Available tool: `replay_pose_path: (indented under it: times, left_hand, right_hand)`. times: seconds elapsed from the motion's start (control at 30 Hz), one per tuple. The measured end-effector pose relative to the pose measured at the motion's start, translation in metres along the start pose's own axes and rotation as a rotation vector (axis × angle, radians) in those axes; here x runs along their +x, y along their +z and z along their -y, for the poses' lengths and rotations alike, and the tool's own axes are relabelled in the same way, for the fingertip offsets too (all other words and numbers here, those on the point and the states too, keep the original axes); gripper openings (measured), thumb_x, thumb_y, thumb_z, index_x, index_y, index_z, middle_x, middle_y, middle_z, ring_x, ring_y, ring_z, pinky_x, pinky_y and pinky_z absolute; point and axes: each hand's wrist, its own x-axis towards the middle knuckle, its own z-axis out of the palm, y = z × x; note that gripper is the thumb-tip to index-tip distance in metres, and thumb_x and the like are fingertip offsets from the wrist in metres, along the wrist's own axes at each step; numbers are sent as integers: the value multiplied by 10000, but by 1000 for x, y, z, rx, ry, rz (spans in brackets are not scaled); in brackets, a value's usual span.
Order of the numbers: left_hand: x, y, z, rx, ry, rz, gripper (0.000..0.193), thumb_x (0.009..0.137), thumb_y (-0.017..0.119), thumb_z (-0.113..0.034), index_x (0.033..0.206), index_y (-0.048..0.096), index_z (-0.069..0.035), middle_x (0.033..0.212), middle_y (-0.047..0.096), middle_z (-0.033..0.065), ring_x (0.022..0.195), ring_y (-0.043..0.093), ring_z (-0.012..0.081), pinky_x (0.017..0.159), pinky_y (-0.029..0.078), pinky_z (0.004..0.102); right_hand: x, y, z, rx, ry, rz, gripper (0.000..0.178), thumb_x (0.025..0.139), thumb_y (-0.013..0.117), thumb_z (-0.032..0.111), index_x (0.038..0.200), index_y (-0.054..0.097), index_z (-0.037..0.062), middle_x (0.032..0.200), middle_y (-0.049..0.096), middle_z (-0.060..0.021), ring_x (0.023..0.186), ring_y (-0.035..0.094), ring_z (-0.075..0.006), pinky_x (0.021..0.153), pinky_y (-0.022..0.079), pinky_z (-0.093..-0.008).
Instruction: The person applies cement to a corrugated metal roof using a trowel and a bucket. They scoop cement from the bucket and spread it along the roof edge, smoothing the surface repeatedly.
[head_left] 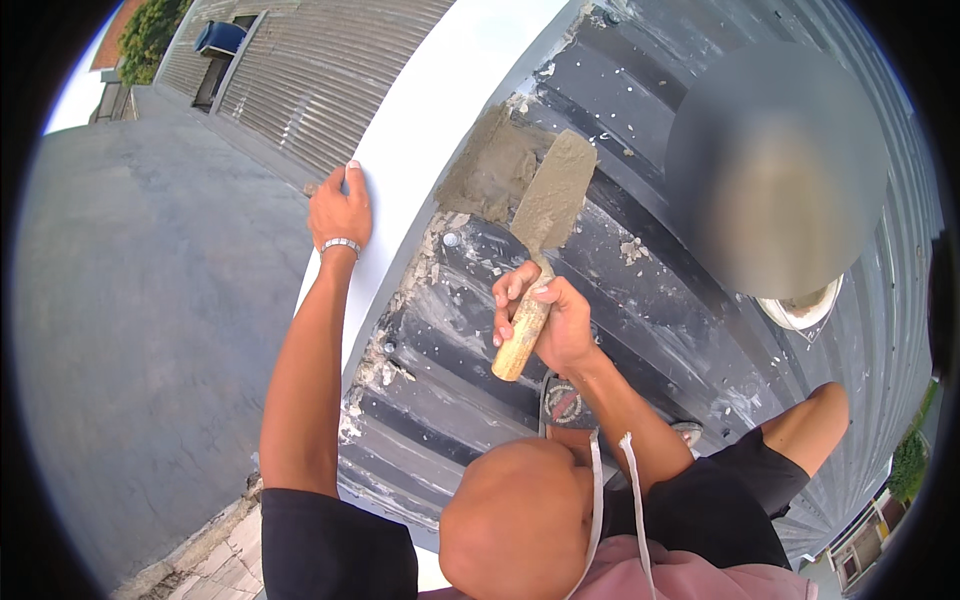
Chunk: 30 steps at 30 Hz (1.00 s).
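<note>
My right hand (pixel 560 322) is closed around the wooden handle of a trowel (pixel 555 195). Grey mortar coats the trowel's blade, which points up and away from me. Just left of the blade, a patch of wet mortar (pixel 487 165) covers the join between the dark corrugated metal roof (pixel 660 330) and a white parapet wall (pixel 425 110). My left hand (pixel 342 212), with a metal bracelet at the wrist, grips the parapet's outer edge. Its thumb lies on top, and the other fingers bend over the side, partly hidden.
At the right stands a container with a pale rim (pixel 808 310), mostly hidden by a round blurred patch. A sandalled foot (pixel 562 402) is below my right hand. Roof screws (pixel 451 240) and dried mortar crumbs line the parapet. Beyond it lies a grey surface (pixel 140 300).
</note>
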Motion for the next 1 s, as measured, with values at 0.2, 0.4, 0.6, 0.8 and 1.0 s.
replay_pose_path:
  times: [0.2, 0.4, 0.6, 0.8, 1.0]
  left_hand:
    - [7, 1, 14, 20, 42, -90, 557, 1033, 442, -534, 1172, 758, -96, 1007, 752, 239, 1015, 680, 468, 938, 513, 522]
    - [2, 2, -4, 20, 32, -24, 578, 1040, 439, -532, 1195, 752, -72, 1091, 745, 253, 1055, 676, 471, 949, 513, 513]
    - [8, 6, 9, -25, 63, -81, 603, 1046, 438, -543, 1177, 747, -43, 1075, 745, 254, 1040, 678, 471, 929, 513, 516]
    - [3, 5, 5, -21, 84, -76, 585, 1054, 438, -529, 1131, 742, -36, 1061, 742, 255, 1028, 674, 475, 904, 511, 516]
    - [4, 3, 5, -28, 103, -91, 580, 1054, 441, -524, 1094, 741, -29, 1019, 740, 259, 1003, 671, 481, 880, 507, 522]
  right_hand:
    - [24, 14, -37, 46, 51, -111, 232, 913, 565, 298, 821, 467, 108, 734, 499, -69, 502, 522, -205, 538, 485, -431]
    - [65, 37, -74, -21, -4, 18, 267, 913, 549, 223, 714, 472, 64, 683, 499, -97, 537, 504, -215, 553, 451, -378]
    - [95, 31, -107, 74, -76, 167, 175, 812, 513, 178, 729, 488, 27, 675, 513, -112, 532, 517, -231, 543, 451, -382]
    - [105, 36, -103, 32, -50, 283, 154, 803, 504, 179, 766, 497, 29, 662, 516, -115, 517, 520, -234, 535, 452, -380]
    - [104, 39, -99, -8, -43, 264, 161, 801, 472, 183, 760, 480, 28, 665, 484, -110, 546, 482, -231, 542, 450, -375]
